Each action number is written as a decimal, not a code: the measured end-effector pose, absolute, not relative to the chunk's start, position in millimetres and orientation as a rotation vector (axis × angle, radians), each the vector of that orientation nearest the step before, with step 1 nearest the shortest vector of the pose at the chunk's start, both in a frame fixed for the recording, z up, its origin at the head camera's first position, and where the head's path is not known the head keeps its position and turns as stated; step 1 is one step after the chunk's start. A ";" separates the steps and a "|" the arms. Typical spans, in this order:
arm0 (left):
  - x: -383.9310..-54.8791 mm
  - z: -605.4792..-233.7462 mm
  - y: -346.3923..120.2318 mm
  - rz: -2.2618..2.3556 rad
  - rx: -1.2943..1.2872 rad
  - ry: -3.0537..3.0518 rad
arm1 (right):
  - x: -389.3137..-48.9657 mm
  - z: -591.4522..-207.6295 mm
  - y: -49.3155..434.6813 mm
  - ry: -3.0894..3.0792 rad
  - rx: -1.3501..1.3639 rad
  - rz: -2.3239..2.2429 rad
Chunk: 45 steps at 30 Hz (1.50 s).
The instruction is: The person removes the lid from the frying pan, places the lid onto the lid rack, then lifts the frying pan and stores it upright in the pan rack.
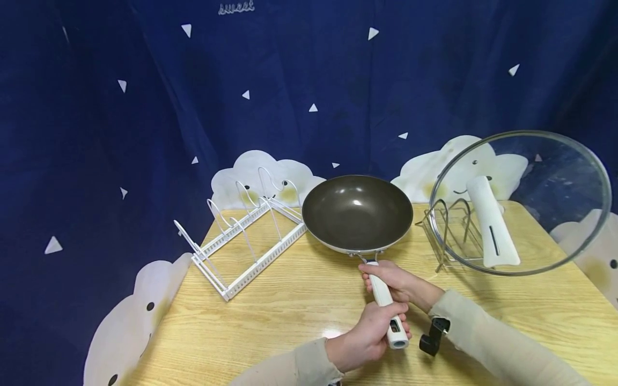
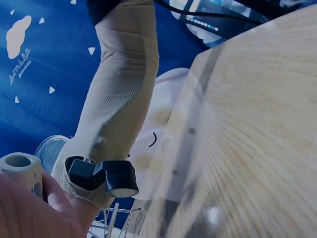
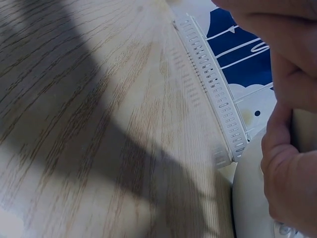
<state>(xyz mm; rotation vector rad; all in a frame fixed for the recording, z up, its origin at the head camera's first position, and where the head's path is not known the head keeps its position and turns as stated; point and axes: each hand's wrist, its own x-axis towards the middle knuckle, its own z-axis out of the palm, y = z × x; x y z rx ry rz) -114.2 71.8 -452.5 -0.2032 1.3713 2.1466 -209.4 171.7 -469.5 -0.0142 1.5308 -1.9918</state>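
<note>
A frying pan (image 1: 357,212) with a dark inside and a white handle appears in the middle of the head view, its handle toward me. My left hand (image 1: 369,332) grips the handle near its end. Closer to the pan body, my right hand (image 1: 393,281) grips the same handle. The handle's end (image 2: 21,162) shows beside the left hand in the left wrist view. In the right wrist view, curled fingers (image 3: 292,163) cover part of the handle, with the pan's pale outer side (image 3: 247,183) below them.
A white wire rack (image 1: 256,262) stands left of the pan. At the right, a glass lid (image 1: 545,214) with a white handle stands in a small metal rack (image 1: 441,241). All are on a wooden table (image 1: 232,332) before a dark blue curtain (image 1: 289,64).
</note>
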 end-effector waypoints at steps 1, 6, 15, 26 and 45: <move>-114.1 -453.1 71.9 2.149 -0.194 1.379 | -209.6 -469.7 171.8 1.534 -0.017 -1.992; -112.8 -455.5 71.7 2.163 -0.150 1.387 | -208.8 -471.2 173.1 1.555 -0.037 -1.992; -107.2 -458.4 71.9 2.188 -0.121 1.395 | -204.0 -471.9 174.3 1.567 -0.075 -2.001; -100.5 -458.9 71.0 2.178 -0.117 1.415 | -195.8 -471.8 175.6 1.544 -0.095 -2.016; -93.3 -462.0 67.5 2.195 0.083 1.465 | -187.1 -456.7 176.7 1.678 -0.292 -2.033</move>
